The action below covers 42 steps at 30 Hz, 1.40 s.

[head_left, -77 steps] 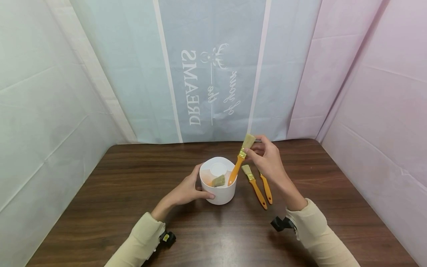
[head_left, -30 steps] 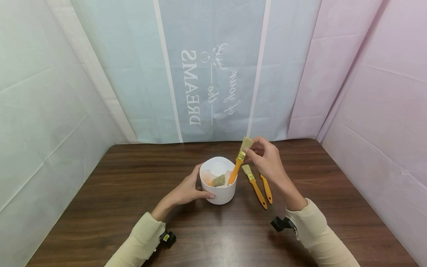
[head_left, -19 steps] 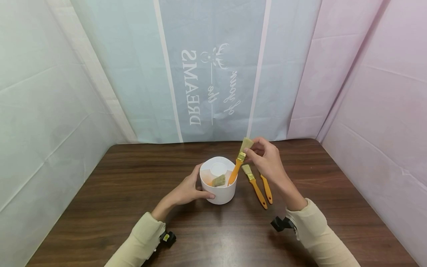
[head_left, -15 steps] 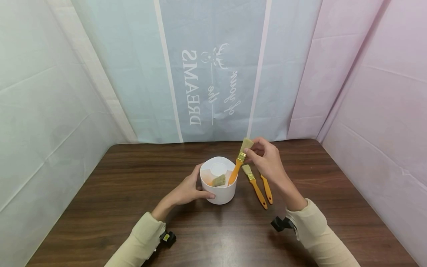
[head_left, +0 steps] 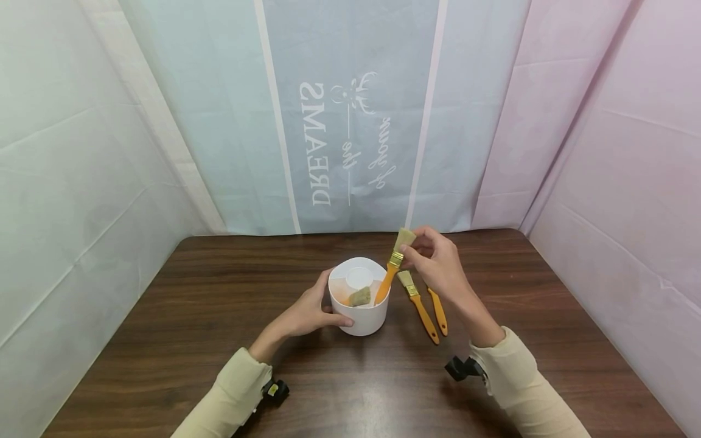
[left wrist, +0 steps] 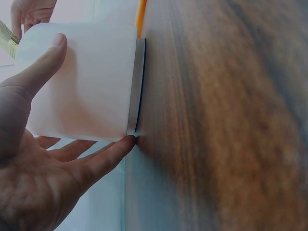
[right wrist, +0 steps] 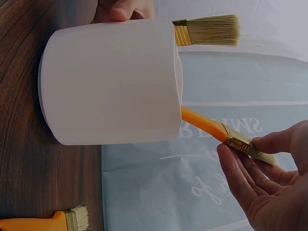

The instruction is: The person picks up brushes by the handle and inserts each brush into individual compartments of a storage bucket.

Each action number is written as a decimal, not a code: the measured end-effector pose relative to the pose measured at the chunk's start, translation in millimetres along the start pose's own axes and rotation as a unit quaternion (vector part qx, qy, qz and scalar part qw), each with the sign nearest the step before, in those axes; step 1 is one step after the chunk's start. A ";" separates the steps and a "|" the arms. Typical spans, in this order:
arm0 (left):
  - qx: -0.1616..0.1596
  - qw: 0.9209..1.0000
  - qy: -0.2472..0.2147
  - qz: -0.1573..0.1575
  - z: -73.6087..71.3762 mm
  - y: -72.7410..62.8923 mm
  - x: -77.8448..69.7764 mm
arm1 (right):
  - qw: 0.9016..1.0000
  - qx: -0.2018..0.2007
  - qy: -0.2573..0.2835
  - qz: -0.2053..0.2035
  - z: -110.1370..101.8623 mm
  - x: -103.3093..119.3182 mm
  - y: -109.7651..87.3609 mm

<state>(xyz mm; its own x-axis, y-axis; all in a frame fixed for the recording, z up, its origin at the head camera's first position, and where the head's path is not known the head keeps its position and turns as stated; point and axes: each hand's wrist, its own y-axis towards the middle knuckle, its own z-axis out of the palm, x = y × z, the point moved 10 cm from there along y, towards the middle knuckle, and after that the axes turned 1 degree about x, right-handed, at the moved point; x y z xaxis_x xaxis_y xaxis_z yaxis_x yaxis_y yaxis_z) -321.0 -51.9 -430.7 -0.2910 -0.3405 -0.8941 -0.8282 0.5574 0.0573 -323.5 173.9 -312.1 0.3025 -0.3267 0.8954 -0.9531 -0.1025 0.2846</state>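
One brush (head_left: 360,297) in the tub (head_left: 364,320), a second brush (head_left: 389,275) half inside

The white tub stands upright on the table (head_left: 219,365). The first brush leans inside it, orange handle down, with its bristles and brass-coloured ferrule rising past the rim. The second brush slants in at the right side: its handle crosses the rim and points down into the tub, while its ferrule and bristles remain outside, tilted up and to the right. Whether the handle's tip touches the tub's floor cannot be told.

The left hand (head_left: 309,310) grips the tub from the left, its thumb against the near wall and its fingers spread round the other side; in the left wrist view one fingertip reaches the bottom edge. The right hand (head_left: 440,261) pinches the second brush between thumb and fingers, at the bristles and ferrule.

Just right of the tub, a third brush (head_left: 421,311) lies on the table, handle towards the person. Beside it lies a fourth brush (head_left: 437,310), its upper end hidden by the right hand.
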 end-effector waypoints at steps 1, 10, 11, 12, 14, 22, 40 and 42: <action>0.000 1.000 0.000 0.000 0.0 -0.1 -0.2 | 1.000 0.000 -0.001 -0.001 0.1 0.3 -0.1; 0.000 1.000 0.000 0.006 0.2 0.3 -0.7 | 1.000 0.003 -0.009 -0.001 1.5 0.0 0.0; 0.001 1.000 0.000 0.006 0.3 0.3 -0.7 | 1.000 0.003 -0.009 0.000 1.6 -0.2 -0.1; 0.001 1.000 0.001 0.005 0.3 0.3 -0.4 | 1.000 0.003 -0.009 0.001 1.8 -0.4 -0.2; 0.000 1.000 0.002 0.004 0.2 0.1 0.0 | 1.000 0.004 -0.007 0.002 2.3 -0.8 -0.2; -0.007 1.000 0.009 -0.003 -1.4 0.4 0.1 | 1.000 0.010 -0.010 0.004 2.6 -2.3 0.4; -0.008 1.000 0.014 -0.003 -1.7 0.7 0.7 | 1.000 0.011 -0.022 0.015 2.8 -5.5 0.6; -0.009 1.000 0.015 -0.003 -2.0 0.8 0.7 | 1.000 0.010 -0.024 0.015 2.7 -5.7 0.9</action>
<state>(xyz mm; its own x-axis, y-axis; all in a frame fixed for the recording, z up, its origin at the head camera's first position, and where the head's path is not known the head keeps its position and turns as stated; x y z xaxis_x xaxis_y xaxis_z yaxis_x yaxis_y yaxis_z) -322.7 -53.2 -430.4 -0.3001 -0.3670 -0.8805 -0.8381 0.5423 0.0596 -326.0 173.1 -317.9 0.2737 -0.3745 0.8859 -0.9618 -0.1110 0.2502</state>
